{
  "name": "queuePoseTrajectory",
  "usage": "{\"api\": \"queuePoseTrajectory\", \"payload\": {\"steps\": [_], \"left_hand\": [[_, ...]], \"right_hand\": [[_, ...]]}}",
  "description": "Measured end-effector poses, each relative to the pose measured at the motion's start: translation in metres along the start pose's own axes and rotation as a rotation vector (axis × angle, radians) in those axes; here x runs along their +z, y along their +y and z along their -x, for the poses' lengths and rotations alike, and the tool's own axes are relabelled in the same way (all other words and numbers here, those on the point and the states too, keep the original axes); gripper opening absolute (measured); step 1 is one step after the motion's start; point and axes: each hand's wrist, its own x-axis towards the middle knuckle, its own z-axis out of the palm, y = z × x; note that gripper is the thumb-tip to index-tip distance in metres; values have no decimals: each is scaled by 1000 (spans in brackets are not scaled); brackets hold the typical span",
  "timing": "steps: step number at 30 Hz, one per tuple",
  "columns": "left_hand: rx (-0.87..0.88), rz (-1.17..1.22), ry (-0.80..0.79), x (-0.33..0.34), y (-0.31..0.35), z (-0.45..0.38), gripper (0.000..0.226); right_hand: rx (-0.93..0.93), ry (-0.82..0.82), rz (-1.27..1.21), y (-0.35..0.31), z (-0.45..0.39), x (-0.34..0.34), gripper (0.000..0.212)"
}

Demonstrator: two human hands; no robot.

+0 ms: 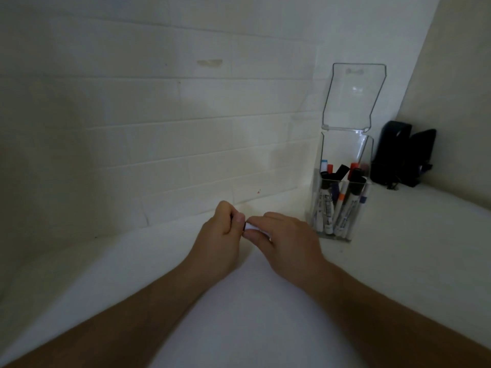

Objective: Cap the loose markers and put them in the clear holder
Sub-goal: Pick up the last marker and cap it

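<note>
Both hands meet over the counter (265, 301), a little below the middle of the view. The right hand (287, 240) has its grip closed on a marker (251, 227); only a short white part of the barrel shows between thumb and fingers. The left hand (221, 232) has its grip closed on something small and dark at the marker's end, probably the cap (244, 226), though it is mostly hidden. The two parts seem to touch, so I judge the capping is just happening.

A marker like this is light, stiff and smooth. It will not bend, but the plastic can slip, so a hold around the middle of the barrel is best, with the cap pushed straight along the axis until it clicks.

At about 3 o'clock from the hands stands the holder (342, 208), clear, with its lid (354, 96) open and upright. Inside, several markers stand upright or lean, with black, red and orange caps, and there is still room. A dark object (403, 158) stands just behind it at 2 o'clock; I cannot tell what it is.
</note>
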Motion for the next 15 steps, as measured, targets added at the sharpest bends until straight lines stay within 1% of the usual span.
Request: {"api": "queuePoseTrajectory", "payload": {"steps": [6, 9, 11, 13, 14, 15], "left_hand": [[76, -98, -10, 0, -1, 1, 22], [71, -46, 0, -1, -1, -1, 21], [89, -3, -35, -1, -1, -1, 20], [137, 70, -99, 0, 0, 2, 15], [162, 125, -131, 0, 0, 3, 21], [186, 165, -151, 0, 0, 4, 34]], "right_hand": [[-19, -48, -72, 3, -2, -1, 35], [-28, -111, -71, 1, -5, -8, 32], [-58, -189, -19, -3, -8, -21, 29], [-140, -274, 155, -9, -11, -42, 29], [-138, -300, 202, -11, -15, -57, 29], [-109, -288, 171, -13, -17, -74, 27]]}}
